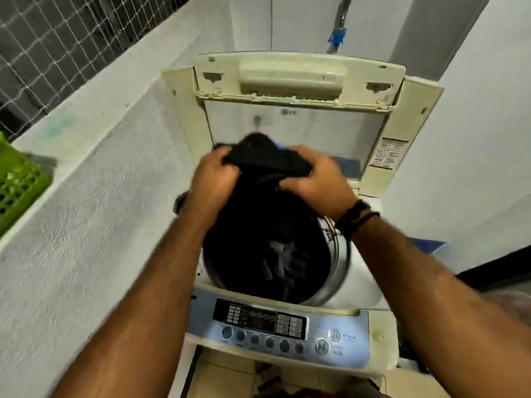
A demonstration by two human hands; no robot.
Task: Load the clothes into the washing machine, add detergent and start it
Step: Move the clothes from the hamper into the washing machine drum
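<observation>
A top-loading washing machine (339, 337) stands in front of me with its lid (296, 79) folded up at the back. Over the open drum (336, 271) both hands hold a black garment (267, 179) that hangs down into the opening. My left hand (214, 179) grips its left top edge and my right hand (316, 179) grips the right. More dark clothes lie inside the drum. The control panel (258, 320) with round buttons runs along the machine's near edge.
A rough grey wall ledge (86, 173) runs along the left, with a green plastic basket (17, 188) on it and netting behind. A white wall rises on the right. A blue clip (337, 37) hangs behind the lid. Dark items lie on the floor below.
</observation>
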